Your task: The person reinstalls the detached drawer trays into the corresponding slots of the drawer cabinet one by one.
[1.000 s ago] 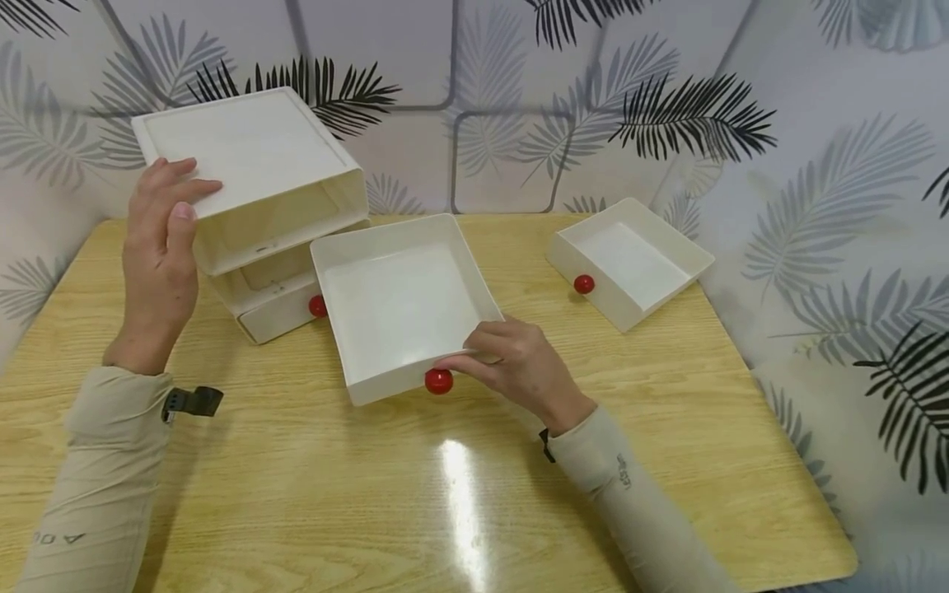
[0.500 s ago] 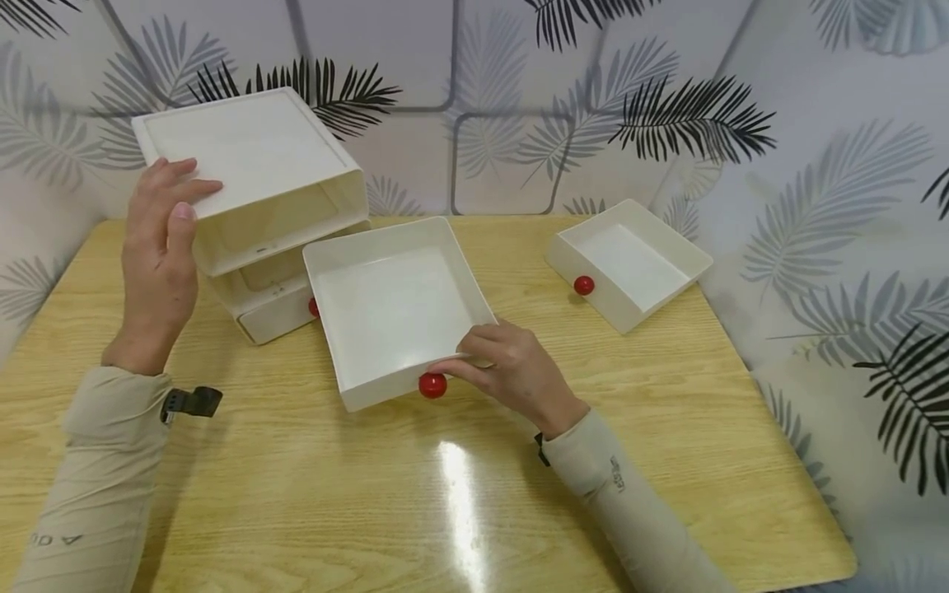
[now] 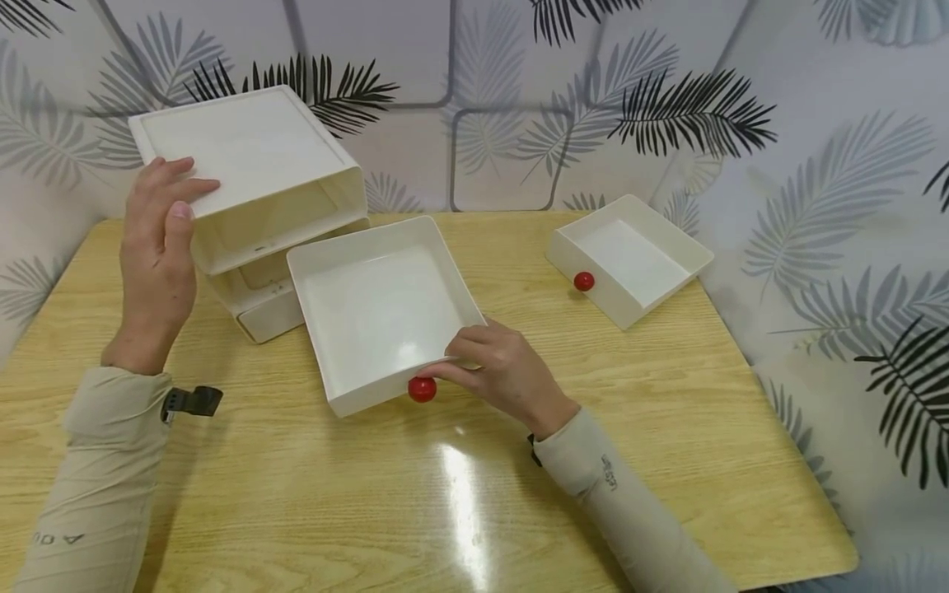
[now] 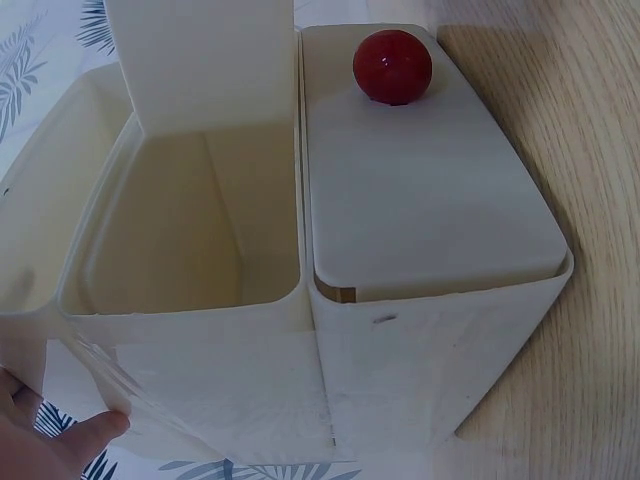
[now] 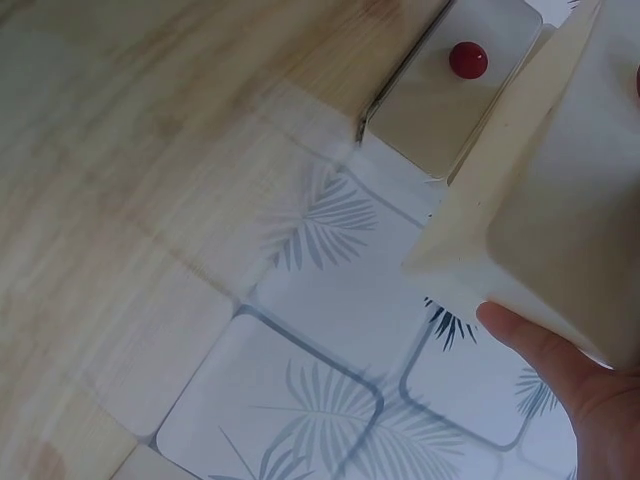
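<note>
Held in right hand (image 3: 511,375), rim pinched between thumb and fingers beside red knob (image 3: 423,389): drawer (image 3: 385,321), centre of the head frame, hollow side up, rear left corner overlapping cabinet (image 3: 245,148); contact between the two not determinable. Laid against cabinet's top and left edge, upper left of the head frame: left hand (image 3: 157,255), grip wide, fingers extended; nothing clasped. Shown at right of the left wrist frame: bottom drawer (image 4: 425,195), seated in lowest bay. Placed on table (image 3: 296,502), right of the head frame: second drawer (image 3: 630,255), knob toward lower left.
</note>
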Action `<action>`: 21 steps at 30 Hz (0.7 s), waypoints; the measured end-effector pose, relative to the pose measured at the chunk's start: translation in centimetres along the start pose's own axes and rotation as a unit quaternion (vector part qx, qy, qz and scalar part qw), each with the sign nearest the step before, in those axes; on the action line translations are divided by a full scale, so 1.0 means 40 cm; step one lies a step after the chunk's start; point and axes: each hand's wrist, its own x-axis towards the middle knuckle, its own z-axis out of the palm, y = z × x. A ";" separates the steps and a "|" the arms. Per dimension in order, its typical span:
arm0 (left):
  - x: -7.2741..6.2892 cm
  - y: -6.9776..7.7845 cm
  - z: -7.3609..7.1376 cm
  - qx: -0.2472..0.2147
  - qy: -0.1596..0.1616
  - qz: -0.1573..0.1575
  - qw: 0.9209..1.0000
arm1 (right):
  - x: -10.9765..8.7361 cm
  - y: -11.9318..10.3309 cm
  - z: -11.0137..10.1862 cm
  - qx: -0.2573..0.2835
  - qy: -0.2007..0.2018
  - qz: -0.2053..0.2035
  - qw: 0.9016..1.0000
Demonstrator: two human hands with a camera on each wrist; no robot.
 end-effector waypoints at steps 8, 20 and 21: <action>0.001 -0.005 0.000 0.003 0.002 0.002 1.000 | 0.000 -0.005 0.006 0.000 -0.010 0.010 1.000; 0.003 -0.007 0.001 0.000 0.002 0.000 1.000 | 0.005 -0.011 0.015 0.011 -0.012 -0.008 1.000; 0.003 -0.006 0.000 0.000 0.002 0.000 1.000 | 0.006 -0.012 0.015 0.010 -0.011 -0.009 1.000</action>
